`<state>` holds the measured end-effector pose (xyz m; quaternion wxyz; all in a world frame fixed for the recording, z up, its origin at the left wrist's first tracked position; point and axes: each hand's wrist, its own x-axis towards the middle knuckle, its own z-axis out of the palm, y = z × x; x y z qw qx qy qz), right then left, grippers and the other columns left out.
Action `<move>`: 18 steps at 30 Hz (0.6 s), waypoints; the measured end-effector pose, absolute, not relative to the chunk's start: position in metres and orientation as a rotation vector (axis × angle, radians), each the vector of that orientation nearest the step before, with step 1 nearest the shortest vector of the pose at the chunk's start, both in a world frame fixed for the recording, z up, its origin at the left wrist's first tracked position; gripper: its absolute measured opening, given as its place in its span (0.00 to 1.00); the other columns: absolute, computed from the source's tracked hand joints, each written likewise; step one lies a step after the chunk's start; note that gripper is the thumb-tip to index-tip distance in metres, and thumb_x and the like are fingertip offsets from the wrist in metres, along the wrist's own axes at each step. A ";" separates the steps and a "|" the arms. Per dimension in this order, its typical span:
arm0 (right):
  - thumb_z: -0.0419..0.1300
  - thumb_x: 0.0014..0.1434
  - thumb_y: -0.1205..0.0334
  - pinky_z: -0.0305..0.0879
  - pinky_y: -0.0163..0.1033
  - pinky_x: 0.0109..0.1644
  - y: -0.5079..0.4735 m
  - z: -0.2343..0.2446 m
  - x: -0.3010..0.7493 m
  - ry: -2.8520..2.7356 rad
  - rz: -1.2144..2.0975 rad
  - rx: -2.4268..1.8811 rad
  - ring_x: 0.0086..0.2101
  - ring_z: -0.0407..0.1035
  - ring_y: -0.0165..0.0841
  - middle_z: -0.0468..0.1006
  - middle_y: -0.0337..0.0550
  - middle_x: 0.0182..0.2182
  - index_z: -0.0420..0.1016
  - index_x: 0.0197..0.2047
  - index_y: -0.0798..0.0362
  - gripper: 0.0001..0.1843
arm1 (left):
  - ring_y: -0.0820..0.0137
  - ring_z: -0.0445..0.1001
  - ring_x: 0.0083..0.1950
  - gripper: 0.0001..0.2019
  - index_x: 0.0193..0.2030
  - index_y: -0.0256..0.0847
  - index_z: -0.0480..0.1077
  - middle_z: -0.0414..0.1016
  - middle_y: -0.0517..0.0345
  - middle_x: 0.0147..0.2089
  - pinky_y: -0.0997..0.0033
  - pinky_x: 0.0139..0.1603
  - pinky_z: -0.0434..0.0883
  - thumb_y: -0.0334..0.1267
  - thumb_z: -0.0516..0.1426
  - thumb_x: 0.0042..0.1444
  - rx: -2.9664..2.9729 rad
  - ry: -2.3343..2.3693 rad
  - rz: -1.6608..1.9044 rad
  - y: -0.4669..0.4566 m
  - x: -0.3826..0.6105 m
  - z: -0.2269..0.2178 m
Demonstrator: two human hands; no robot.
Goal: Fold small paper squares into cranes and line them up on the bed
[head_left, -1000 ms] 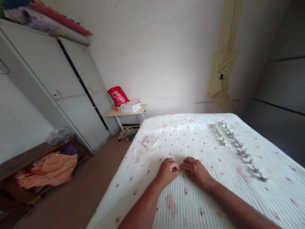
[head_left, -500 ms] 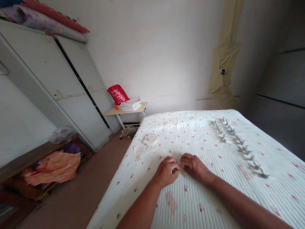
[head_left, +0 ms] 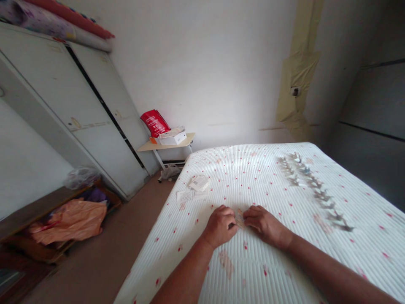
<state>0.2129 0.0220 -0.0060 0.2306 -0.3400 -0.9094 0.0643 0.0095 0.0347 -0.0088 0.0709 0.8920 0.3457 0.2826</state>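
Observation:
Both of my hands rest on a white mattress (head_left: 268, 270) dotted with small red marks. My left hand (head_left: 220, 225) and my right hand (head_left: 263, 223) meet at a small piece of printed paper (head_left: 240, 218), each pinching one side with curled fingers. To the far right, several small folded paper figures (head_left: 311, 185) lie in two rows on the mattress. A little stack of paper slips (head_left: 194, 186) sits near the mattress's left edge, beyond my left hand.
A grey wardrobe (head_left: 79, 109) stands at the left with rolled bedding on top. A small side table (head_left: 167, 145) holds a red bag and white boxes. Orange and clear plastic bags lie on a low bench (head_left: 53, 215) at left.
My hands stay together on the small paper, and the paper now shows more between my fingers. The view has shifted slightly.

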 end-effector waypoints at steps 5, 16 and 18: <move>0.54 0.56 0.72 0.57 0.42 0.46 0.027 -0.012 0.215 -2.407 0.282 -0.887 0.37 0.66 0.32 0.75 0.42 0.33 0.74 0.28 0.52 0.11 | 0.70 0.65 0.35 0.06 0.21 0.40 0.69 0.71 0.57 0.30 0.69 0.38 0.64 0.30 0.57 0.46 2.750 1.090 0.817 0.032 0.012 -0.009; 0.57 0.54 0.66 0.59 0.38 0.40 0.023 -0.005 0.208 -2.326 0.350 -1.024 0.34 0.66 0.32 0.73 0.42 0.30 0.72 0.26 0.54 0.07 | 0.71 0.67 0.37 0.04 0.25 0.40 0.70 0.71 0.60 0.33 0.72 0.40 0.64 0.28 0.60 0.40 2.373 1.213 0.864 0.034 0.012 -0.011; 0.56 0.55 0.65 0.59 0.38 0.40 0.024 -0.006 0.208 -2.328 0.358 -1.023 0.33 0.66 0.31 0.73 0.42 0.30 0.71 0.26 0.54 0.07 | 0.70 0.67 0.38 0.04 0.26 0.40 0.70 0.71 0.60 0.33 0.72 0.41 0.63 0.30 0.60 0.40 2.346 1.234 0.851 0.033 0.013 -0.010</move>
